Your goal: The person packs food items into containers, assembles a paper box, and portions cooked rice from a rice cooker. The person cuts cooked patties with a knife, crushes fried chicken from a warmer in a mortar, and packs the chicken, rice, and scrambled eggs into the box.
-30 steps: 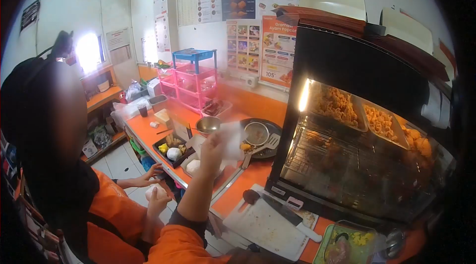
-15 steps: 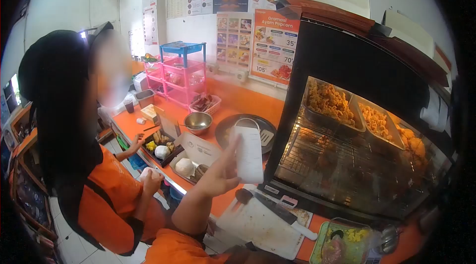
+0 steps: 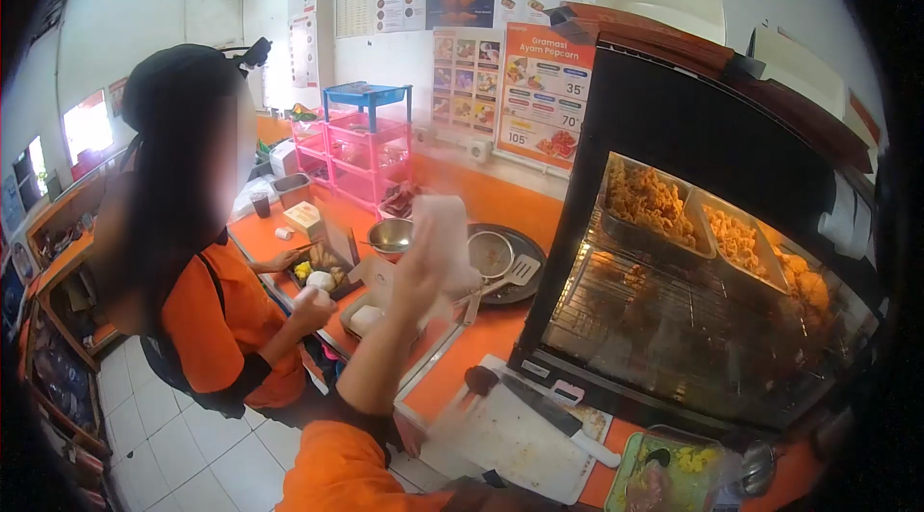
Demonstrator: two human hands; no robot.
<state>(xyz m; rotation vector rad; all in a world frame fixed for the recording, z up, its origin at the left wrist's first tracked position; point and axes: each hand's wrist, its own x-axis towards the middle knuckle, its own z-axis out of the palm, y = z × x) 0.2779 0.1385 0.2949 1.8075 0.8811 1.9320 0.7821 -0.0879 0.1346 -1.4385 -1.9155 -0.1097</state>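
Orange surface (image 3: 486,337) is running along a white wall hung with a menu poster (image 3: 544,98), and the left hand (image 3: 414,276) is reaching up over it, fingers closing on a white paper slip (image 3: 443,228). Blur is covering the fingertips, so exactly which of them are pressing on the paper cannot be told. The right hand is not showing, so its state cannot be told either.

The slip is standing up from the left hand's fingers, free of the surface. It is looking thin, light and limp: probably easy to crease or tear, and likely to pick up grease or damp. One edge or a lower corner, pinched gently between thumb and fingers, is seeming the best hold, leaving its face flat and uncovered.

Just to the right of the hand, a black pan (image 3: 510,296) is carrying a strainer (image 3: 491,254) and a spatula (image 3: 523,269). A metal bowl (image 3: 390,238) is sitting to its upper left, and an open box with a white mound (image 3: 366,320) is lying to its lower left. Below and to the right, a cutting board (image 3: 525,445) is bearing a knife (image 3: 547,416); farther right, a glass cabinet (image 3: 717,310) is holding fried food (image 3: 643,199). Left of the hand, a co-worker (image 3: 217,320) is holding something white.
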